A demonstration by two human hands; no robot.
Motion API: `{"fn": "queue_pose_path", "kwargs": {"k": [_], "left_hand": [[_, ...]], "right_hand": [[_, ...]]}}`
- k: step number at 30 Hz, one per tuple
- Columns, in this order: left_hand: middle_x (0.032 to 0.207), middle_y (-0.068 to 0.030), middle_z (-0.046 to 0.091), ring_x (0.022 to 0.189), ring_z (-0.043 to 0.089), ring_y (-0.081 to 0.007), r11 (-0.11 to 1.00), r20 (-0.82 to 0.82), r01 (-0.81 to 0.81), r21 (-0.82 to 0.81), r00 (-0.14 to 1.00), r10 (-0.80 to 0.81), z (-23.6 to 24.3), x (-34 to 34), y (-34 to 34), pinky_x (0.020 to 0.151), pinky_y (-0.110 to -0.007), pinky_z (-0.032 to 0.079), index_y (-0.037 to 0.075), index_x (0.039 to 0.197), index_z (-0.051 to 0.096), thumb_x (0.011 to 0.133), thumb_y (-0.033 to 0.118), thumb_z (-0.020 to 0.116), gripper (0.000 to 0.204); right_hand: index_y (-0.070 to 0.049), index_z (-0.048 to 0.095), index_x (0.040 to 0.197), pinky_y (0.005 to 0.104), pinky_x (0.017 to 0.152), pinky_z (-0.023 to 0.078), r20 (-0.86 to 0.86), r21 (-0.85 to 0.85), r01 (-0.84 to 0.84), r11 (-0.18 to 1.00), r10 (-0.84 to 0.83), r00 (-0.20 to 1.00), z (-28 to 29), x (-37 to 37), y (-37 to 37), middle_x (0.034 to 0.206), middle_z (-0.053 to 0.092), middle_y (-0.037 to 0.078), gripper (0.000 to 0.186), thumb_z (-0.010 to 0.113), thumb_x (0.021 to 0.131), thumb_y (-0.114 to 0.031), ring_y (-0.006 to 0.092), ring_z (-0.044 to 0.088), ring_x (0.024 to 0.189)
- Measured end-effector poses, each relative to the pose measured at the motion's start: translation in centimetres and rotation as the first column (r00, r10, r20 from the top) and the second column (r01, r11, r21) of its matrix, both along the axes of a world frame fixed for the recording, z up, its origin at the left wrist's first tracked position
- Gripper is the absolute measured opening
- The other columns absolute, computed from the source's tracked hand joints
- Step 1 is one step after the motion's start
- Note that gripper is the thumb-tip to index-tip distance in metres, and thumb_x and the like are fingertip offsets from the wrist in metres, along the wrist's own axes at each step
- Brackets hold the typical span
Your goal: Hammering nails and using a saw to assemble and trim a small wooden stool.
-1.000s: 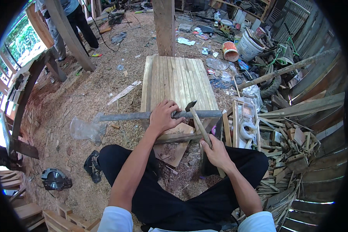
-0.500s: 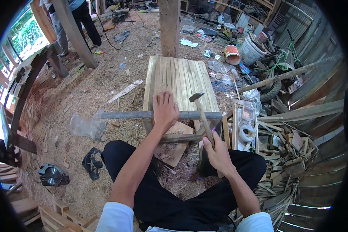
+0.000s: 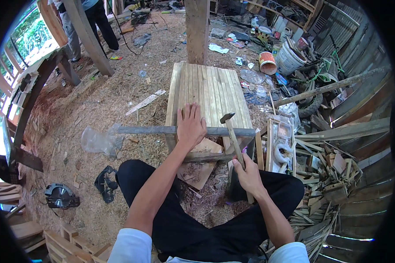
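We're gripping a wooden-handled hammer [image 3: 233, 139] in our right hand [image 3: 249, 175], perhaps risking misaimed blows on our flattened left hand [image 3: 192, 128]

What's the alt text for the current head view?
A person's right hand holds a wooden-handled, dark-headed hammer; the left hand lies over a long grey bar and a pale slatted wooden surface. Around is a brown, shaving-littered floor.

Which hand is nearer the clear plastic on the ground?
Left. The left hand is over the grey bar, right of the clear plastic; the right hand, gripping the hammer, is farther right.
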State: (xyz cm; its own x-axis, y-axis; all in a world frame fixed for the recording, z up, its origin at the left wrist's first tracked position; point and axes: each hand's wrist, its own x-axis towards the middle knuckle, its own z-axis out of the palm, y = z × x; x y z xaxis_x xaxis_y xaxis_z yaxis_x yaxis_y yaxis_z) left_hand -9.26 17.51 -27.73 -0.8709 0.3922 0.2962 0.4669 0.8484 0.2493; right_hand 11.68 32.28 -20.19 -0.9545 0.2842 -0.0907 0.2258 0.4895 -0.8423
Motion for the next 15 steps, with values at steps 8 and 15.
{"fn": "queue_pose_path", "kwargs": {"k": [8, 15], "left_hand": [[0.152, -0.0147, 0.039, 0.144, 0.03, -0.0326, 0.999, 0.022, 0.036, 0.019, 0.999, -0.036, -0.2, -0.1, -0.1, 0.119, -0.054, 0.016, 0.001, 0.144, 0.04, 0.096, 0.033, 0.041, 0.057], [0.14, -0.0115, 0.049, 0.135, 0.041, -0.0312, 0.927, -0.063, 0.297, 0.229, 0.955, -0.29, 1.2, 0.6, -1.5, 0.112, -0.047, 0.03, 0.006, 0.127, 0.052, 0.089, 0.023, 0.054, 0.041]], "right_hand": [[-0.001, 0.057, 0.11, 0.0385, 0.063, 0.045, 0.033, 0.01, -0.022, 1.0, 0.021, 0.999, -1.4, 0.4, 0.3, 0.07, 0.06, 0.018, 0.025, 0.054, 0.098, -0.022, 0.0252, 0.06, 0.062], [0.001, 0.055, 0.105, 0.0462, 0.068, 0.046, 0.09, 0.067, -0.015, 0.998, 0.009, 0.996, -2.0, 0.2, 0.3, 0.076, 0.062, 0.025, 0.025, 0.054, 0.098, -0.023, 0.0425, 0.064, 0.074]]}}
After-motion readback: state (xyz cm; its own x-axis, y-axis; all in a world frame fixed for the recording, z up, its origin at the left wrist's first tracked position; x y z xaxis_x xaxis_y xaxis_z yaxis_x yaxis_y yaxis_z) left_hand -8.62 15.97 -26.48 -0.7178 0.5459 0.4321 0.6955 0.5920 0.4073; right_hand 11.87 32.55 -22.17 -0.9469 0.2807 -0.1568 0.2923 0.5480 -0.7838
